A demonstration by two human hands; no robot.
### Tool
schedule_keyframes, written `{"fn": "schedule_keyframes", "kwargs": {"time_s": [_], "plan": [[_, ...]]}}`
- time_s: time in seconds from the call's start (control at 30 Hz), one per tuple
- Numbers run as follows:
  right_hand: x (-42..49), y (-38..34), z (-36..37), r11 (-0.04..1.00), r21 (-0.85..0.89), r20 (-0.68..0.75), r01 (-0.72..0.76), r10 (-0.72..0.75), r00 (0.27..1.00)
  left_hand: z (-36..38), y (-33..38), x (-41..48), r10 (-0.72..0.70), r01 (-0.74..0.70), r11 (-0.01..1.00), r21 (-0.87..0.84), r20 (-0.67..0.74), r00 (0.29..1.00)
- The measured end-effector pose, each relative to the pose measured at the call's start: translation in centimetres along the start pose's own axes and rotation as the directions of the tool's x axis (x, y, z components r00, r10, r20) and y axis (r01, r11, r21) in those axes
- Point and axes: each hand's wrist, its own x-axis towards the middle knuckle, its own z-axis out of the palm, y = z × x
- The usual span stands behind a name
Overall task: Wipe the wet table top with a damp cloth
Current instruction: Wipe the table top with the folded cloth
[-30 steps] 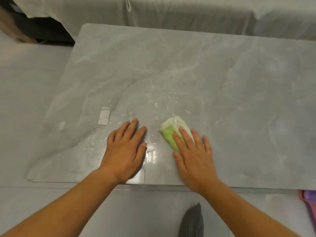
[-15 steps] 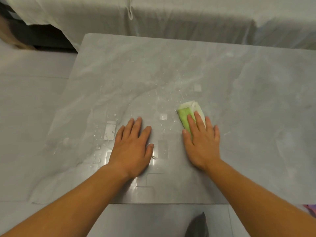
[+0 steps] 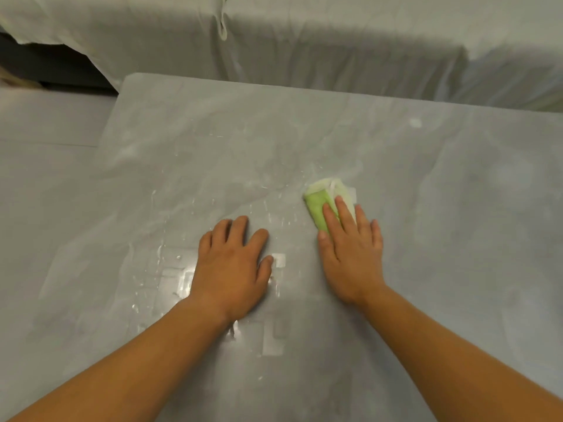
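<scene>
Folded green-and-white cloth [image 3: 318, 205] was pinned under straight fingers of the right hand [image 3: 350, 260], lengthwise toward the far edge of the grey table top [image 3: 441, 193].

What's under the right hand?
Under the right hand: a folded green and white cloth, far end showing past the fingers. How far it runs beneath the palm is hidden.

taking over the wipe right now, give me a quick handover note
Left hand: open, flat on the table top, holding nothing.
Right hand: open, straight fingers pressing the folded green cloth onto the table, mid-surface.
Done: hard to judge; the right side shows no drops.
To do: water drops and wet sheen around the left hand and between it and the cloth; wipe those.
</scene>
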Motion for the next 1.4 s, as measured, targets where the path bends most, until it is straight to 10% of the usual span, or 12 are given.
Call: {"fn": "schedule_keyframes", "kwargs": {"time_s": [0.2, 0.5, 0.67, 0.8, 1.03, 1.23, 1.4], "plan": [[0.2, 2.3, -3.2, 0.928, 0.370, -0.067, 0.031, -0.007, 0.998, -2.8, 3.0, 6.2, 0.080, -0.081, 0.951, -0.298, -0.016, 0.997], [2.6, 2.6, -5.5, 0.884, 0.383, 0.141, -0.268, 0.231, 0.963, -3.7, 6.6, 14.8, 0.120, -0.018, 0.897, -0.442, 0.202, 0.972], [3.7, 2.4, -6.5, 0.855, 0.453, 0.186, -0.252, 0.186, 0.965, -3.9, 6.4, 15.0, 0.075, 0.122, 0.718, -0.685, 0.251, 0.965], [3.8, 3.0, -7.9, 0.884, 0.459, -0.058, -0.095, 0.136, 0.989, -6.1, 6.2, 14.8, 0.096, 0.046, 0.518, -0.854, 0.112, 0.989], [1.0, 2.3, -4.3, 0.943, 0.180, -0.171, 0.281, -0.252, 0.953, -4.3, 0.2, 11.6, 0.153, -0.122, 0.923, -0.366, 0.057, 0.987], [2.2, 0.9, -0.2, 0.890, -0.126, 0.051, 0.437, -0.434, 0.899, -1.9, -1.8, 11.9, -0.062, 0.069, 0.996, -0.055, 0.120, 0.991], [11.2, 2.8, -2.0, 0.977, -0.139, -0.012, 0.160, -0.163, 0.987, -1.3, -2.1, 12.6, -0.116, 0.118, 0.993, -0.014, 0.125, 0.985]]}}
